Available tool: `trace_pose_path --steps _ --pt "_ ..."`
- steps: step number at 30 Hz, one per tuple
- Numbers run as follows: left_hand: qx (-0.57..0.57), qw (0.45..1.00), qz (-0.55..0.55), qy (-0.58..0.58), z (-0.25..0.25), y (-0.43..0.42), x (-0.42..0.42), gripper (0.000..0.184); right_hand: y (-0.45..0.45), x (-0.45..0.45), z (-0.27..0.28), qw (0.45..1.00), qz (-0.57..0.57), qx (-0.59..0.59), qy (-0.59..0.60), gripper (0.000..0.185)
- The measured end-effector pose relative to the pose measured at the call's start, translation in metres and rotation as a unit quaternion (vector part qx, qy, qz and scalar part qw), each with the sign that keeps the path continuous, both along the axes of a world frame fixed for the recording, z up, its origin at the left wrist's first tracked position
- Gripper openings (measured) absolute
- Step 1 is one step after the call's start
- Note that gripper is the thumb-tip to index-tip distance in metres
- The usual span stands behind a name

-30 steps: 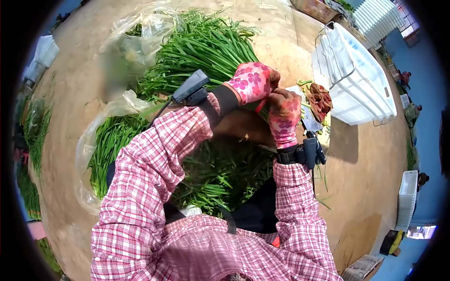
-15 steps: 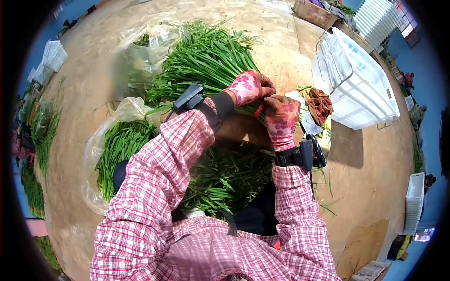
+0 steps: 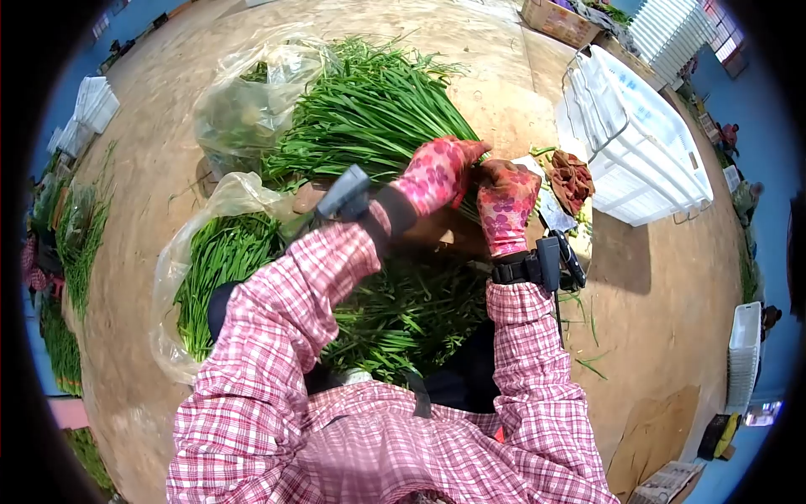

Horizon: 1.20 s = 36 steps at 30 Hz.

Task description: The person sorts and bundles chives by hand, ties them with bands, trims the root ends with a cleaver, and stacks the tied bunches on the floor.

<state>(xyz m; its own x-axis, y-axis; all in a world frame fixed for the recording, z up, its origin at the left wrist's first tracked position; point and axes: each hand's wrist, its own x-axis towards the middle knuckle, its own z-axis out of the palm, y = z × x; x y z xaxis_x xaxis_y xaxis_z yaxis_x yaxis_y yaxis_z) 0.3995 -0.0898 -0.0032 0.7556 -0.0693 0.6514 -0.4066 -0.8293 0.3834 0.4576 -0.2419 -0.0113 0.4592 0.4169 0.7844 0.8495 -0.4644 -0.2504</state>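
Observation:
A large bunch of long, flat-leaved garlic chives (image 3: pixel 369 109) lies on a low board, its leaves fanning to the upper left and its stems towards my hands. A short red tie (image 3: pixel 458 200) shows at the stems, partly covered by my fingers. My left hand (image 3: pixel 437 172), in a pink flowered glove, is closed at the tie, with thumb and fingertips pinched together. My right hand (image 3: pixel 506 200), gloved alike with brown-stained fingers, is closed close beside it at the stem ends. The fingertips hide most of the tie.
More chives (image 3: pixel 222 269) lie in an open plastic bag (image 3: pixel 172 294) at left; another plastic bag (image 3: pixel 243 126) stands behind. Loose greens (image 3: pixel 403 311) cover my lap area. A brown cloth (image 3: pixel 573 181) lies right of my hands, near a white crate (image 3: pixel 630 139).
My left hand has turned and lowered slightly, its back now facing up more. My right hand stays closed near the stems. The bunch stays in place.

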Motion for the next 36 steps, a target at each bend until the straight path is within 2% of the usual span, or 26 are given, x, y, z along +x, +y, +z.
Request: trace_pose_path --steps 1,2,4,7,9,12,13,17,18,20,22,24,28,30,32,33,36 --pt "0.073 0.992 0.074 -0.077 0.004 -0.004 -0.003 0.03 -0.001 -0.002 0.001 1.0 0.004 -0.006 0.008 0.013" --pt "0.069 0.991 0.114 -0.022 0.006 -0.009 -0.009 0.025 -0.002 -0.004 0.001 1.0 0.004 -0.008 0.013 0.013" --pt "0.061 0.976 0.193 0.085 0.012 -0.022 -0.023 0.018 -0.002 -0.006 0.003 1.0 0.005 -0.011 0.02 0.013" --pt "-0.03 0.951 0.252 0.179 0.005 -0.039 -0.027 0.02 -0.002 -0.008 0.004 0.999 0.013 -0.003 0.033 0.012" --pt "-0.066 0.951 0.234 0.192 0.007 -0.045 -0.035 0.02 -0.002 -0.007 0.004 1.0 0.018 0.005 0.019 0.011" --pt "-0.018 0.95 0.256 0.178 -0.019 -0.05 -0.028 0.02 -0.004 -0.011 0.006 0.999 0.035 0.013 0.033 0.011" --pt "-0.025 0.949 0.261 0.176 -0.011 -0.052 -0.032 0.02 -0.003 -0.01 0.009 0.998 0.043 0.016 0.041 0.01" --pt "-0.168 0.957 0.233 0.039 -0.01 -0.038 -0.041 0.021 -0.001 -0.012 0.01 0.987 0.03 0.08 0.133 0.009" --pt "-0.23 0.946 0.215 0.077 -0.007 -0.036 -0.04 0.018 -0.002 -0.01 0.009 0.986 0.04 0.09 0.132 0.009" --pt "-0.276 0.943 0.175 0.066 0.002 -0.033 -0.033 0.016 -0.002 -0.006 0.002 0.984 0.058 0.108 0.129 0.01" --pt "-0.227 0.961 0.156 0.0 0.007 -0.031 -0.015 0.016 -0.004 0.0 -0.006 0.987 0.069 0.095 0.113 0.016" --pt "-0.241 0.957 0.154 0.045 0.012 -0.029 0.001 0.015 -0.006 -0.002 -0.003 0.99 0.06 0.089 0.087 0.018" --pt "-0.262 0.937 0.166 0.16 0.006 -0.023 0.023 0.02 -0.006 0.0 -0.003 0.988 0.075 0.083 0.107 0.017" --pt "-0.199 0.957 0.16 0.138 -0.002 -0.018 0.028 0.021 -0.005 0.005 -0.009 0.991 0.066 0.041 0.109 0.01" --pt "-0.19 0.963 0.127 0.145 -0.004 -0.013 0.025 0.02 -0.003 -0.001 0.0 0.984 0.065 0.036 0.163 0.006" --pt "-0.186 0.966 0.122 0.133 -0.007 -0.012 0.023 0.02 -0.001 -0.007 0.006 0.95 0.088 0.087 0.285 0.005" --pt "-0.215 0.964 0.074 0.136 -0.007 -0.009 0.007 0.018 0.002 -0.009 0.013 0.912 0.089 0.121 0.382 0.006"
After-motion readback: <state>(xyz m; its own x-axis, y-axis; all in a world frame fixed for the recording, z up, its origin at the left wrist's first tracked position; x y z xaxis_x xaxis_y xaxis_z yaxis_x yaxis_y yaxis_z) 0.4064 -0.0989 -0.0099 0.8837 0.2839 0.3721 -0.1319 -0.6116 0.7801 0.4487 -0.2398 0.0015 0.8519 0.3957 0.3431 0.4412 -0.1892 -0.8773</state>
